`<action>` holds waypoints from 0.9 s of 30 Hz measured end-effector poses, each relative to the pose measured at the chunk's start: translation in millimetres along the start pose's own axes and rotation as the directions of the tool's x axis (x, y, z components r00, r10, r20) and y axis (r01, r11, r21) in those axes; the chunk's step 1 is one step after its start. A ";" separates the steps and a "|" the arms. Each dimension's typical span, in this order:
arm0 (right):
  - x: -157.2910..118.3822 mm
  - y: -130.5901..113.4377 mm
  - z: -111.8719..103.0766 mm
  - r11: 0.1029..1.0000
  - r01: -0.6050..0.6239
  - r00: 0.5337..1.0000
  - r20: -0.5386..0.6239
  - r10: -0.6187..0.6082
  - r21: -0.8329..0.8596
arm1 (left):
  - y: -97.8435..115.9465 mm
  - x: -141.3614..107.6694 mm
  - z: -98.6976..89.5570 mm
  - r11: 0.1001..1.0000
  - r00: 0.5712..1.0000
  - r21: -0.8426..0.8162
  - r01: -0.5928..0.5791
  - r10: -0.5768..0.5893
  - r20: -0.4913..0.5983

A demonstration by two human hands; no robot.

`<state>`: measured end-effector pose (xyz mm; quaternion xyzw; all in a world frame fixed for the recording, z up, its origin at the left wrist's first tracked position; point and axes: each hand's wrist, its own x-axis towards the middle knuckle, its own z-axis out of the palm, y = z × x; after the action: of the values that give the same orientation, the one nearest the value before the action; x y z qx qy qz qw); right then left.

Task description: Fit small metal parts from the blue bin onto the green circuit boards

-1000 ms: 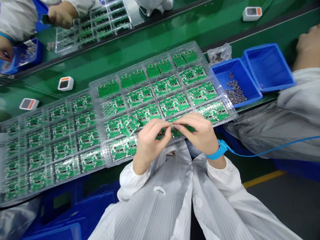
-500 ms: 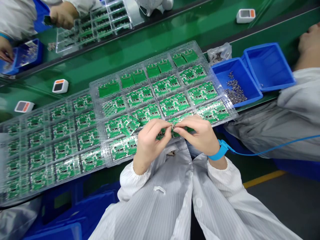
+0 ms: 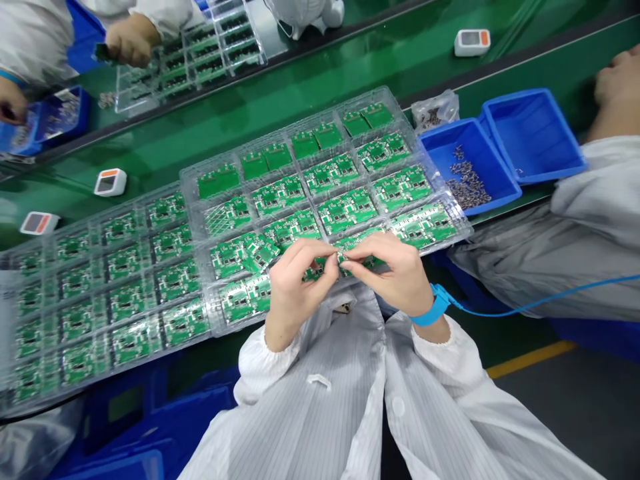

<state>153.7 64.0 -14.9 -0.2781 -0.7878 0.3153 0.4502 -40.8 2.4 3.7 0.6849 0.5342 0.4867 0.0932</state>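
My left hand [image 3: 301, 283] and my right hand [image 3: 393, 270] meet fingertip to fingertip over the near edge of a clear plastic tray [image 3: 216, 320]. Both are closed in a pinch around a tiny, shiny piece, too small and covered to name. Green circuit boards [image 3: 349, 208] fill the tray's compartments. Under my fingers, boards in the front row are partly hidden. One loose circuit board [image 3: 261, 252] lies tilted over its neighbours, left of my left hand. A blue wrist strap [image 3: 434, 307] with a cord circles my right wrist.
Right of the tray, a blue bin [image 3: 500, 175] holds small metal parts [image 3: 469, 185]; another blue bin [image 3: 537, 133] adjoins it, beside a plastic bag [image 3: 435, 110]. White timers [image 3: 473, 42] sit on the green belt [image 3: 280, 93]. Co-workers' hands [image 3: 131, 41] show across and at right.
The white timers have slid left along the belt. My two hands have shifted slightly left, still pinching together. Across the belt, a co-worker's hands have moved a little.
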 end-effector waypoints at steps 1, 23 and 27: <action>-0.3 0.3 0.8 1.000 -0.002 1.000 -0.003 0.002 0.010 | 0.0 0.2 0.0 1.000 1.000 -0.011 0.004 -0.004 -0.004; -2.2 -13.1 19.3 0.975 -0.172 0.969 -0.153 0.194 0.143 | -1.6 -4.2 11.1 0.990 0.982 0.089 -0.109 0.121 -0.147; -2.3 -14.6 17.2 0.975 -0.184 0.972 -0.126 0.199 0.123 | -3.0 -4.6 9.9 0.988 0.980 0.094 -0.120 0.133 -0.146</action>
<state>137.3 48.6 -12.0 -0.3486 -0.7058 0.3803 0.4854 -35.0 3.8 -5.9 0.6818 0.5150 0.5195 -0.0081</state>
